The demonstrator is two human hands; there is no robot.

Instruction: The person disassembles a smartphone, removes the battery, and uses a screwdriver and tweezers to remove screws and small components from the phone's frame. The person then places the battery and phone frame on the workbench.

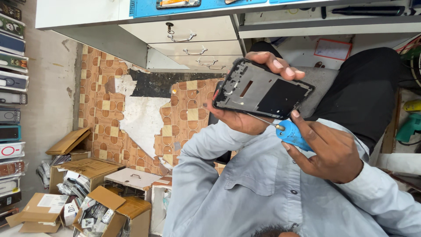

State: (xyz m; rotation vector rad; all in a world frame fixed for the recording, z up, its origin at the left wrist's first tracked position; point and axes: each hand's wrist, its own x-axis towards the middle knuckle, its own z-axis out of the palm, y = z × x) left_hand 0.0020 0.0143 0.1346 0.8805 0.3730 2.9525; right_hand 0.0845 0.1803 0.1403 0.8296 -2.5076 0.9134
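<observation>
My left hand [239,117] is shut on a black phone middle frame [263,90], held up in front of my chest with its inner side facing me, fingers wrapped over its top edge. My right hand [329,153] grips a small screwdriver with a blue handle [291,135]. Its thin metal shaft reaches to the lower edge of the frame. Both sleeves are grey-blue, and my black trousers [368,92] show behind the frame.
A white drawer unit [193,37] with metal handles stands under a desk with a blue mat [144,6]. Open cardboard boxes [94,208] of small parts sit on the damaged patterned tile floor [105,109]. Boxed goods [11,87] line the left wall. A green tool [410,125] lies at the right.
</observation>
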